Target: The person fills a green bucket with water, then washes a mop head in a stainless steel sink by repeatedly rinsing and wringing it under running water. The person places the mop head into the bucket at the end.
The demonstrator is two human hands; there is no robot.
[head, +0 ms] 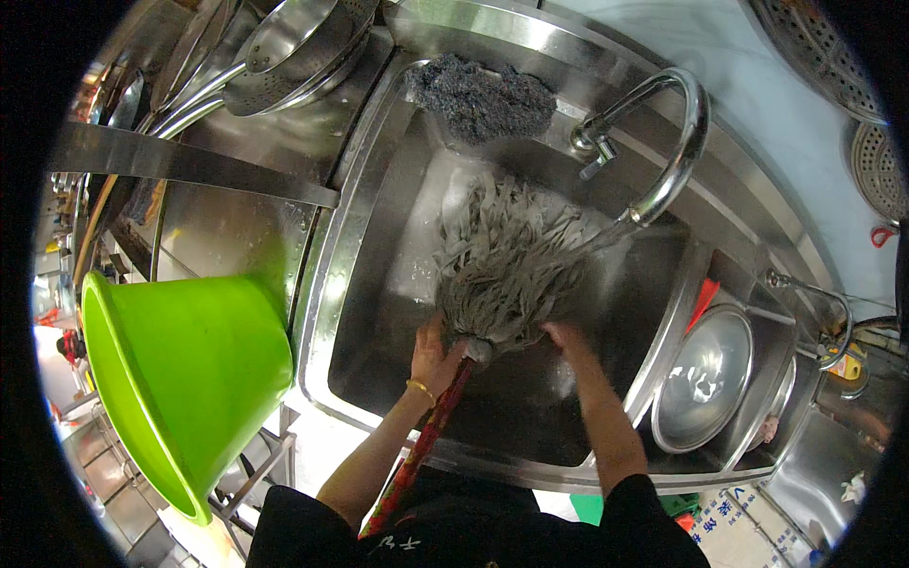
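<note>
A grey strip mop head (508, 263) lies in the deep stainless-steel sink (369, 284). Water runs onto its right side from the curved faucet (692, 142). The mop's red patterned handle (444, 412) slants down toward my body, passing over the sink's front edge. My left hand (434, 362) is at the mop's collar, its thumb against the collar and its fingers along the left of the strands. At the lower right edge of the strands is my right hand (567, 337). Its fingertips are blurred against the mop, so their grip is unclear.
A dark grey shaggy cloth (483, 99) hangs over the sink's back rim. On the left, a green plastic tub (206, 362) lies tipped sideways, and metal strainers (291, 42) stand behind it. A steel bowl (703, 380) sits in the right-hand sink, beside another faucet (817, 287).
</note>
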